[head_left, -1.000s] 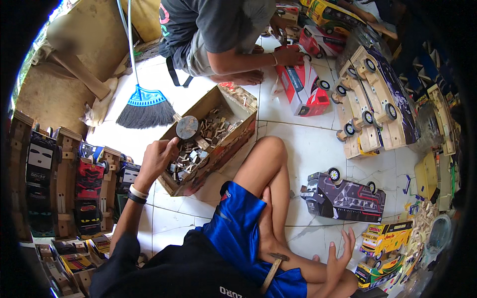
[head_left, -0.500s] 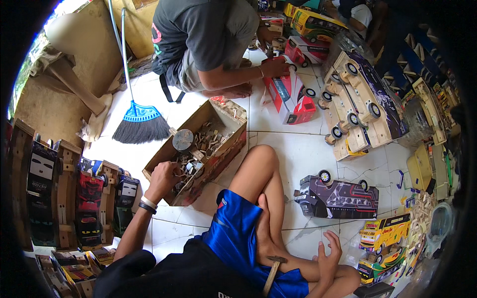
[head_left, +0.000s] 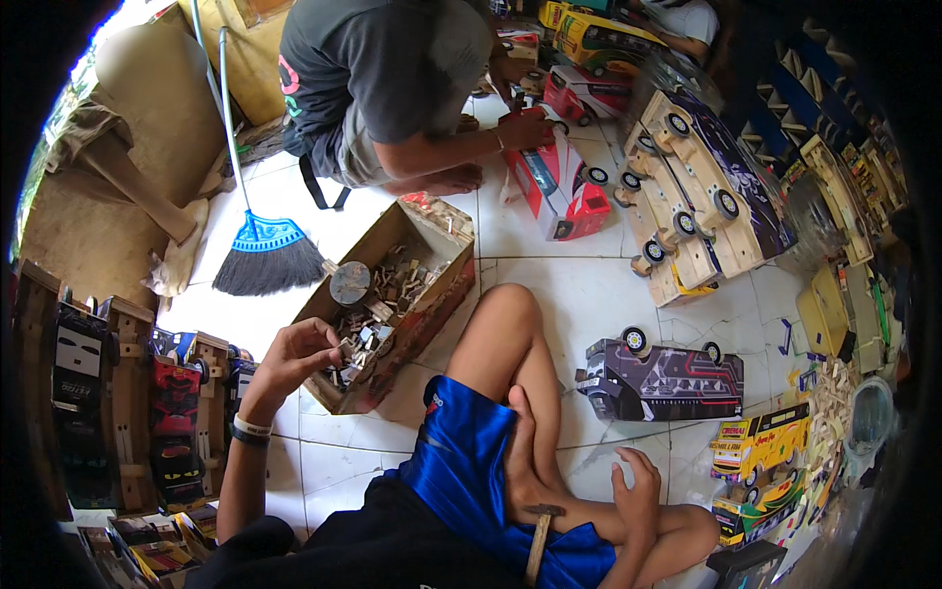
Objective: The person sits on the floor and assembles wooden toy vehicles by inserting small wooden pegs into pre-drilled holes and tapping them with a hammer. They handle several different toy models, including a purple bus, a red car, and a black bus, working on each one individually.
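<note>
My left hand is above the near left edge of a worn wooden box, thumb and fingers pinched together. Whatever is between the fingertips is too small to make out. Inside the box lie many small wood and metal pieces and a round tin. My right hand hovers over my bent leg, fingers loosely curled and apart, holding nothing. A hammer with a wooden handle rests on my lap. To the right, a dark grey toy bus lies on its side, wheels facing away from me.
Ahead, a person crouches with hands on a red and white toy bus. A wooden toy chassis shows its wheels. A blue broom stands left of the box. Toy trucks line the left; yellow toy buses sit right.
My left hand has come up and back out of the box to its near left edge, fingers pinched. The right hand has barely moved. The view has shifted slightly.
</note>
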### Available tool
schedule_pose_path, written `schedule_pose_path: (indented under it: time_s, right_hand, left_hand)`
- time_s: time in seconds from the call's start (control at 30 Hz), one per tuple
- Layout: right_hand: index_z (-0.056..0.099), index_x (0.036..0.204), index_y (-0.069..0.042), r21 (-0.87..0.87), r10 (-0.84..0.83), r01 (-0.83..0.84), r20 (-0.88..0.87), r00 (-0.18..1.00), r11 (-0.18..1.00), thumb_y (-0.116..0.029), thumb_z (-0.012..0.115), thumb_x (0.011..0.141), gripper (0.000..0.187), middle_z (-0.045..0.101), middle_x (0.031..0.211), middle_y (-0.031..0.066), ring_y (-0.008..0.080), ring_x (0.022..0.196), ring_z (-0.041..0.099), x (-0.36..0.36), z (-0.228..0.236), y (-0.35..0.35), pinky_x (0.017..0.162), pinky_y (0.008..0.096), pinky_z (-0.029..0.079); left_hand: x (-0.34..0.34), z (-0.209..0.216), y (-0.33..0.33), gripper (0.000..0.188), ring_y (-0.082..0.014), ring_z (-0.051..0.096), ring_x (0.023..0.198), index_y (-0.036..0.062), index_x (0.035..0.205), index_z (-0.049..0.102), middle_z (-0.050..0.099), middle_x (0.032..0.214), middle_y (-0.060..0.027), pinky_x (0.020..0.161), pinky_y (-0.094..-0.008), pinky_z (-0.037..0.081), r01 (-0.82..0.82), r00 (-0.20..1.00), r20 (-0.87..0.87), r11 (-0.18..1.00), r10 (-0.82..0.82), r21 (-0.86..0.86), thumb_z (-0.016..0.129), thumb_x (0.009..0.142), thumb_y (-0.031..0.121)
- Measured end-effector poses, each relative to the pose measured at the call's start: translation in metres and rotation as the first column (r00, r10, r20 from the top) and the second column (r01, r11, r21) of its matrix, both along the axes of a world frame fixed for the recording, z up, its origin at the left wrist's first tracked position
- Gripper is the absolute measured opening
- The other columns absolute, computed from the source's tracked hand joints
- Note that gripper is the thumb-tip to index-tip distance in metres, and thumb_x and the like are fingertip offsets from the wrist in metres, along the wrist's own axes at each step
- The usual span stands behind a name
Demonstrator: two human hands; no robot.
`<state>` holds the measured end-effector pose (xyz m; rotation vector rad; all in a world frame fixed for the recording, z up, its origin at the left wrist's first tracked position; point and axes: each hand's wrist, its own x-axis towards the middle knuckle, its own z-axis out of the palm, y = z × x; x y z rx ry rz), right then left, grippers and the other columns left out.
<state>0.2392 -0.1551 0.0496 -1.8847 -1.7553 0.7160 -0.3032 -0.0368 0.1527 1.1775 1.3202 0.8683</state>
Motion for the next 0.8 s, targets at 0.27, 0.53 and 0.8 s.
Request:
schedule_pose_path:
  time_s: [0.27, 0.53, 0.8]
  right_hand:
    - [0.074, 0.120, -0.005, 0.064, -0.016, 0.031, -0.226, 0.974, 0.997, -0.005, 0.071, 0.093, 0.026, 0.076, 0.106, 0.0120, 0.0268, 0.088, 0.073, -0.035, 0.018, 0.007, 0.075, 0.0352, 0.056]
    - [0.078, 0.109, 0.000, 0.084, 0.087, -0.053, -0.484, 0.871, 0.995, -0.004, 0.078, 0.091, 0.018, 0.078, 0.095, 0.0117, 0.0180, 0.083, 0.074, -0.078, 0.042, 0.036, 0.072, 0.0298, 0.056]
    - [0.079, 0.101, -0.001, 0.282, -0.010, 0.093, -0.283, 0.959, 0.955, -0.001, 0.077, 0.089, 0.012, 0.076, 0.093, 0.0134, 0.0267, 0.081, 0.075, -0.070, 0.022, 0.069, 0.071, 0.0349, 0.057]
  left_hand:
    - [0.103, 0.003, 0.006, 0.013, -0.0187, 0.072, 0.095, -0.0016, 0.104, 0.077, 0.077, 0.102, -0.0101, 0.088, -0.0338, 0.057, 0.446, 0.894, -0.094, 0.889, -0.438, 0.102, 0.077, 0.091, -0.003]
    - [0.239, -0.062, 0.023, 0.018, -0.0280, 0.072, 0.102, 0.0013, 0.108, 0.076, 0.075, 0.106, -0.0126, 0.091, -0.0381, 0.055, 0.706, 0.676, -0.024, 0.638, -0.736, 0.308, 0.074, 0.090, -0.003]
    - [0.276, -0.102, 0.055, 0.026, -0.0127, 0.068, 0.099, -0.0031, 0.122, 0.074, 0.077, 0.104, -0.0071, 0.090, -0.0297, 0.055, 0.558, 0.796, 0.203, 0.822, -0.570, 0.119, 0.072, 0.101, 0.013]
